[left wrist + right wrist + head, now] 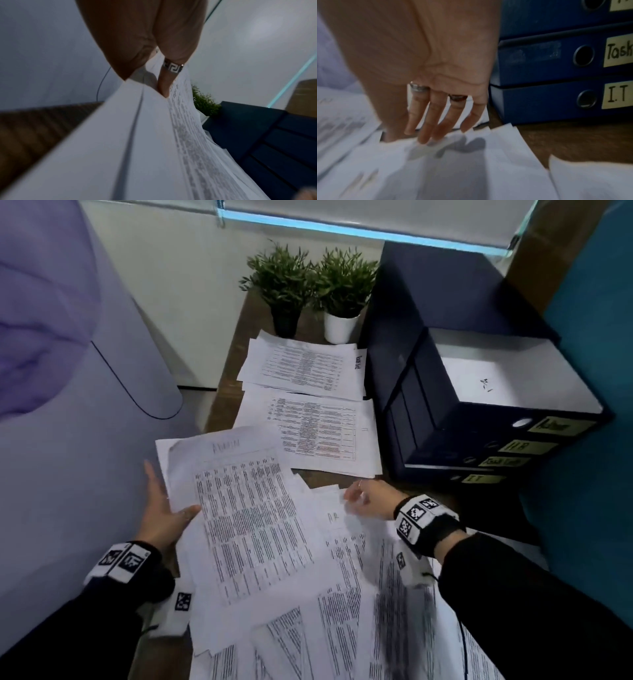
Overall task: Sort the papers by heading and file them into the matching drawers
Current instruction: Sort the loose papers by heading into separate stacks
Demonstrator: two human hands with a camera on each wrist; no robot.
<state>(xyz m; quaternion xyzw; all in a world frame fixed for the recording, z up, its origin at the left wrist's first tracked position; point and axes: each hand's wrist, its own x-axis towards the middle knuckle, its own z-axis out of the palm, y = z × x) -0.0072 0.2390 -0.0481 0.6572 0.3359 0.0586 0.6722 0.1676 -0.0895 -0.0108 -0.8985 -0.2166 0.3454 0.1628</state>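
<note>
Scattered printed white sheets [342, 611] nearest, fanned loose over brown wooden table [224, 392].

Head view. Left hand [164, 518] grasping the edge of a lifted sheaf of printed pages with a handwritten "Admin" heading [246, 508], thumb on top, fingers beneath. Right hand [370, 499] released and spread flat, holding nothing, just beside a white sheet pencilled "HR" [334, 517]. Dark blue stacked drawer unit [428, 440] to the right; top drawer [431, 378] pulled out with white paper inside; yellow label reading "HR" [527, 446] on the second drawer, the top label too blurred to read. Two sorted white piles [301, 368] [318, 433] lying between the heap and two green potted plants [281, 275].

Left wrist view. Sheaf [137, 135] pinched between palm and a ringed finger [171, 67], sagging toward the drawers. Judged advice: square the edges against the table before filing, to stop loose pages slipping out.

Right wrist view. Fingertips [423, 139] resting lightly on overlapping sheets [471, 169]; thumb hidden behind a page edge, so any pinch not confirmed. Drawer labels "Task" [619, 52] and "I.T" [618, 96] legible at right. Judged step: sorting, with the heap largely unsorted. Read each heading before lifting; peel one sheet at a time with a light sliding press; pin the rest of the heap down; check the sheaf's heading against the open drawer's label before dropping it in.
</note>
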